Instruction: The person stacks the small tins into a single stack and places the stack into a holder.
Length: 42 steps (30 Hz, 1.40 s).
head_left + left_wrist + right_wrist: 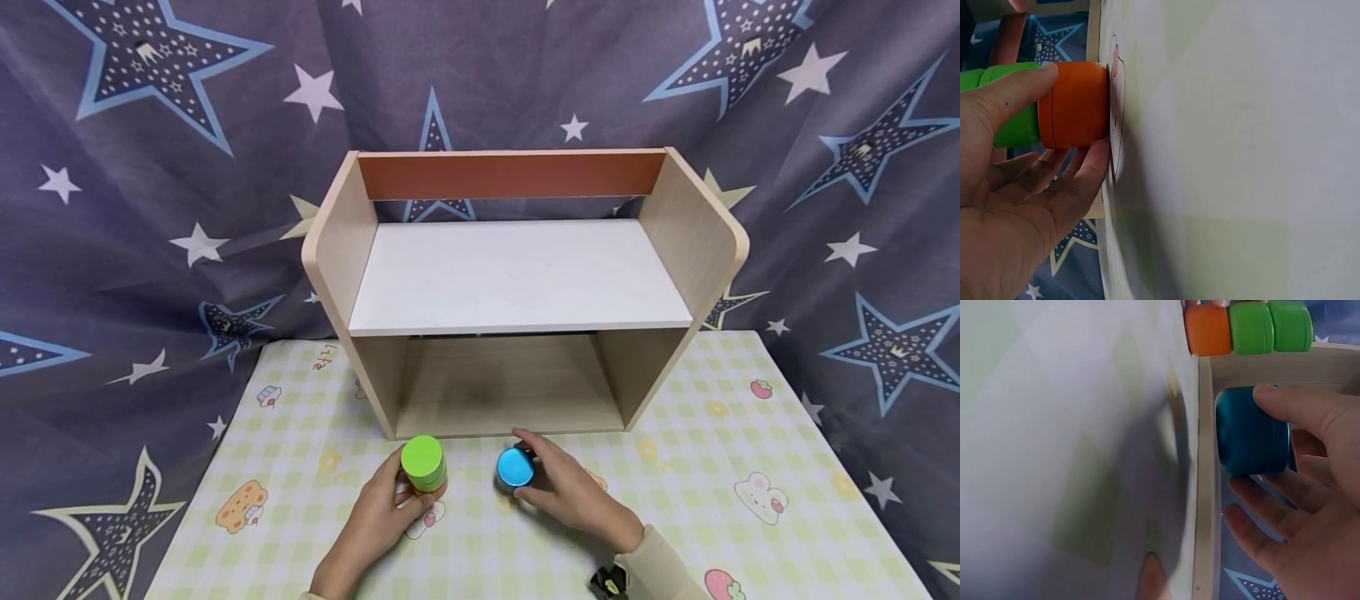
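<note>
My left hand [381, 515] grips a short stack of round containers near the front of the shelf unit. The green part [422, 458] on top shows a seam in the right wrist view. Below it is an orange container [1080, 105], its base at the tablecloth, with the thumb on one side and fingers round the other. To the right, my right hand [576, 493] holds a blue round container [1249, 431] between thumb and fingers. In the right wrist view this container hangs slightly above the cloth, apart from the stack.
A wooden shelf unit [517, 325] with a white upper board [517, 275] and a brown back rail [517, 175] stands behind both hands. The table [750, 450] wears a green checked cloth. A star-patterned curtain [247, 175] hangs behind. A dark object [609, 582] lies by the right sleeve.
</note>
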Available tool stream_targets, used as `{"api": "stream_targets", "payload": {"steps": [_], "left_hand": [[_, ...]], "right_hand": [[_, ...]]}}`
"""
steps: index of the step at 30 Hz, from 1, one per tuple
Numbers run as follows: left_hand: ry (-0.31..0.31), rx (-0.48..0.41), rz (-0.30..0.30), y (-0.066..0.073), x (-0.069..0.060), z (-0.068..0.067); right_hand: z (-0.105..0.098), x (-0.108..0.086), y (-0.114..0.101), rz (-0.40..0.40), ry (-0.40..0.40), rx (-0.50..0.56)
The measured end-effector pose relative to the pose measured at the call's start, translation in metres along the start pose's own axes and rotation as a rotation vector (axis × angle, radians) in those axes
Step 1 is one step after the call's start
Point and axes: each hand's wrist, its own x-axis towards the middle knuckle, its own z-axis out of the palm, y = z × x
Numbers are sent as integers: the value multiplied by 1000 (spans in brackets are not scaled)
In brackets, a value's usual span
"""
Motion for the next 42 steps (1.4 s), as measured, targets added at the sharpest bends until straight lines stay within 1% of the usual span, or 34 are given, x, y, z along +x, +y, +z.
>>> {"api": "stream_targets", "payload": {"steps": [4, 11, 21, 27, 36, 42], "left_hand": [[0, -3, 0, -1, 1, 0], [10, 12, 7, 0, 0, 0], [11, 13, 6, 0, 1, 0], [13, 20, 4, 0, 0, 0], [17, 33, -10, 1, 0, 0], [27, 40, -1, 0, 0, 0]], "right_hand": [[-3, 1, -5, -11, 1, -2], [-9, 1, -14, -39, 13, -39], [-15, 3, -29, -53, 39, -77], [-18, 4, -34, -90, 57, -114], [-21, 11, -45, -163, 97, -126], [-23, 18, -53, -219, 126, -159]]}}
